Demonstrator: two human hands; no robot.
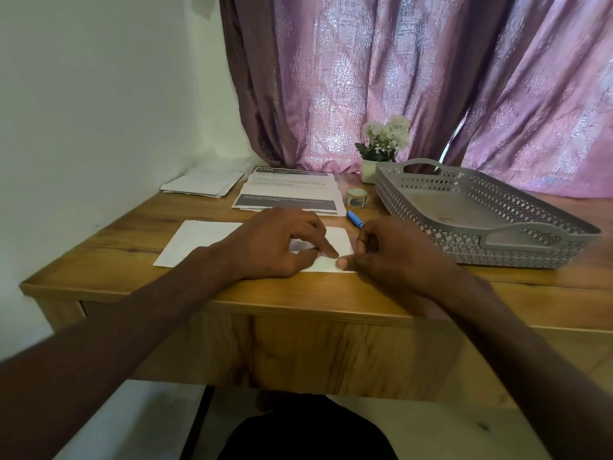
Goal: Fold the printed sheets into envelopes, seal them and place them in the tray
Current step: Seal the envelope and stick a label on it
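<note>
Pressing on the flat white paper envelope [205,239] near the front edge of the wooden surface [116,247], the left hand [275,244] has its fingers [326,249] curled, the forefinger tip bearing down on the paper's right part. The right hand [394,254] meets it there, thumb against the paper and fingers bent in; whether it pinches a flap or a sticker is too blurred to tell. If the left forefinger lifts early, the paper may slide and the fold or seal could set crooked. Behind lie the stacked printed sheets [288,197], then a small sticker roll [357,197] and a blue pen [354,219], which a careless wrist could knock. The grey perforated plastic tray [530,207] sits empty on the right.
</note>
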